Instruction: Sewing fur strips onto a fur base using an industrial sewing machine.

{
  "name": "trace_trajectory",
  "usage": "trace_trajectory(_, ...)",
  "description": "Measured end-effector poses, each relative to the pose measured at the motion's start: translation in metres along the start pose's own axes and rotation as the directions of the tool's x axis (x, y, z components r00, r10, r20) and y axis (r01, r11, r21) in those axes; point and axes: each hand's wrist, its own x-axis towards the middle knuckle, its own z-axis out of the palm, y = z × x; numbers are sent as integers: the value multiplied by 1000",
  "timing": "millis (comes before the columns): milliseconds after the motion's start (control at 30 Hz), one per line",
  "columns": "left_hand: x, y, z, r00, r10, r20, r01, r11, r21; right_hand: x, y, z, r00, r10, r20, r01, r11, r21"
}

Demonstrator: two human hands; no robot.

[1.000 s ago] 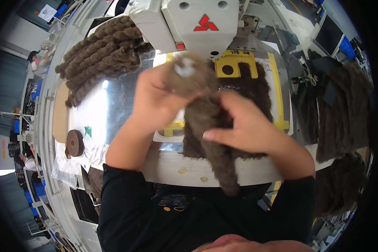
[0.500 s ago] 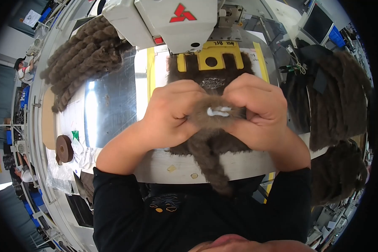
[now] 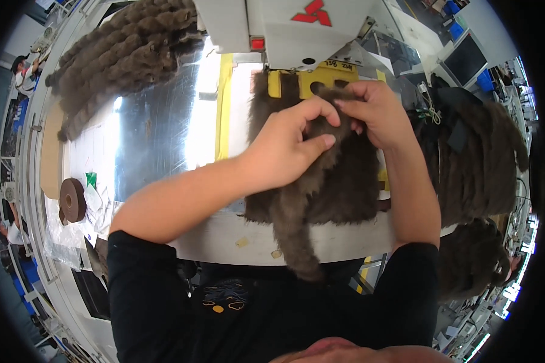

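Observation:
A long grey-brown fur tail (image 3: 297,236) runs between my hands and hangs over the near table edge. My left hand (image 3: 290,145) is curled around its upper length, thumb and forefinger on the fur. Beside it and slightly farther away, my right hand (image 3: 375,115) pinches the tail near its far end; some fingertips are hidden behind fur. Both hands are above a dark brown fur panel (image 3: 351,187) lying flat on the table. A yellow slotted plate (image 3: 330,74) rests across the panel's far edge, partly covered by my right hand.
A white sewing machine head (image 3: 309,39) stands just beyond the hands. Rolled fur strips (image 3: 127,54) are piled far left, above a shiny metal plate (image 3: 154,133). A brown tape roll (image 3: 72,199) sits at left. More dark fur pieces (image 3: 478,169) hang at right.
Both hands have moved farther away, toward the yellow plate. The tail's end with white inside no longer shows. My right hand now pinches higher up and my left hand reaches across more.

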Motion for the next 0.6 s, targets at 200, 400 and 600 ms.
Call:
trace_trajectory(200, 17, 0, -51, 970, -118, 211, 68, 971, 230, 57, 13, 6, 997, 42, 57, -31, 981, -191)
trace_trajectory(400, 14, -31, -68, 909, 323, 264, -412, 598, 688, 71, 19, 40, 966, -251, -54, 216, 908, -360)
trace_trajectory(600, 10, -30, -59, 879, 402, 258, -387, 285, 877, 68, 18, 46, 957, -265, -117, 138, 772, -620)
